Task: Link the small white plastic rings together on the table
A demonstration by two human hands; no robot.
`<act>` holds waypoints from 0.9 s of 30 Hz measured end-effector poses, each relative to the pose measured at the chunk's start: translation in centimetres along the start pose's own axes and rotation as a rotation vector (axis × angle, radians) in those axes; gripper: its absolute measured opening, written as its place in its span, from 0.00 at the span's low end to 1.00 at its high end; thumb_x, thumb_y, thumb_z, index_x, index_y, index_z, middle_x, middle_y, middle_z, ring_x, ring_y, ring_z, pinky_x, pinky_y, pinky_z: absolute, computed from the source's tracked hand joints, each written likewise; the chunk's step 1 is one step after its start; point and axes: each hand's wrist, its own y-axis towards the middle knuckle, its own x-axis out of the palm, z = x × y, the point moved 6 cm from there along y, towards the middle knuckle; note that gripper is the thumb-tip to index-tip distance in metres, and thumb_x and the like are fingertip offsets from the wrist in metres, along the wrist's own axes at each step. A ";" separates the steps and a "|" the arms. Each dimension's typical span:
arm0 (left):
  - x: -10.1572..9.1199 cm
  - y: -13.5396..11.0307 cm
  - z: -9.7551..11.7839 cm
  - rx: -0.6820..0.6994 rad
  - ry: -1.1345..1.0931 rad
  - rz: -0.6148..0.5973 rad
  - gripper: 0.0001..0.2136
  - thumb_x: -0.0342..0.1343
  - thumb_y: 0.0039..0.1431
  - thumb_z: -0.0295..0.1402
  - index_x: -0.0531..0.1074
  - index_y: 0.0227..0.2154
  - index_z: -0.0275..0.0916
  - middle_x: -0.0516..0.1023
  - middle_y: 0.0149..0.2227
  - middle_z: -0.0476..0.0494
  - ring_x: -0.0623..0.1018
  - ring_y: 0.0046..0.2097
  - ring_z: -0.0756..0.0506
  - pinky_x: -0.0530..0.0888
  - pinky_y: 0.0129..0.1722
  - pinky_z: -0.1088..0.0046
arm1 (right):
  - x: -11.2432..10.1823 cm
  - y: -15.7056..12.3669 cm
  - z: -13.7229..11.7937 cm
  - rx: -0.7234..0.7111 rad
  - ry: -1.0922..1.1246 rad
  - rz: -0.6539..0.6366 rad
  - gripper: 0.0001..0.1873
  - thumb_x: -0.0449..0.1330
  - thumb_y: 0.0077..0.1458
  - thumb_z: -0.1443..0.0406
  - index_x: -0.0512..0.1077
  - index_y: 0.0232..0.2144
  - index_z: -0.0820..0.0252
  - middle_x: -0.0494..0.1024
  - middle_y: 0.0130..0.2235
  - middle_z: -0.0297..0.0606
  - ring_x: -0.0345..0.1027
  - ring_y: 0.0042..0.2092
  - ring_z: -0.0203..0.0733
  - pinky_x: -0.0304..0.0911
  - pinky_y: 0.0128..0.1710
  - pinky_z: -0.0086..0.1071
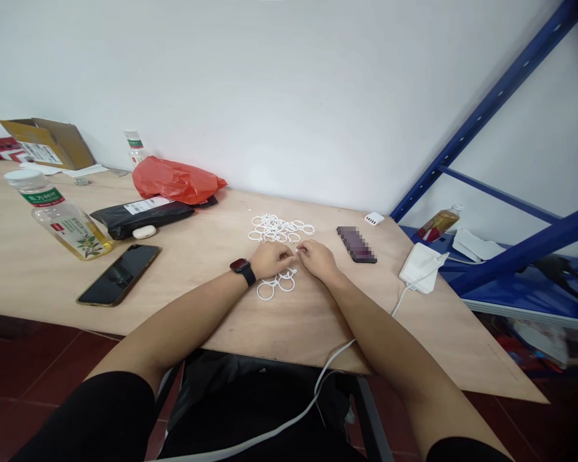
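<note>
My left hand (272, 258), with a dark watch on its wrist, is closed, thumb and fingers pinched together. Facing it, my right hand (316, 260) is also closed in a pinch. A bit of a white plastic ring shows between the fingertips; most of it is hidden. Just below my left hand lie several joined white rings (266, 291), reaching up under that hand. Beyond both hands is a tangled pile of similar white rings (275, 226) on the wooden table (289, 327).
On the left are a phone (119, 274), a drink bottle (62, 218), a black package (139, 215), a white case (144, 232) and a red plastic bag (176, 178). Right: another phone (357, 244), a white charger (419, 268) with a cable, and a blue metal rack (486, 186).
</note>
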 end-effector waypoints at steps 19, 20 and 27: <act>-1.4 0.1 -0.8 0.028 -0.049 0.224 0.06 0.58 0.61 0.33 0.78 0.33 0.39 0.81 0.32 0.47 0.78 0.34 0.48 0.72 0.39 0.71 | 0.5 0.0 -0.8 -0.015 0.891 0.088 0.16 0.64 0.49 0.54 0.77 0.34 0.60 0.79 0.29 0.37 0.67 0.26 0.35 0.64 0.26 0.30; -1.4 0.1 -0.8 0.036 -0.041 0.226 0.06 0.57 0.61 0.33 0.78 0.33 0.39 0.81 0.32 0.47 0.78 0.35 0.47 0.72 0.39 0.70 | 0.5 0.0 -0.8 -0.008 0.907 0.084 0.17 0.65 0.49 0.53 0.77 0.34 0.60 0.78 0.29 0.37 0.67 0.26 0.35 0.64 0.26 0.29; -1.3 0.2 -0.7 0.059 -0.042 0.207 0.07 0.55 0.62 0.32 0.78 0.36 0.40 0.82 0.35 0.46 0.78 0.38 0.47 0.72 0.42 0.69 | 0.5 0.1 -0.7 0.013 0.963 0.100 0.18 0.67 0.45 0.52 0.76 0.31 0.60 0.77 0.28 0.35 0.67 0.26 0.35 0.65 0.27 0.30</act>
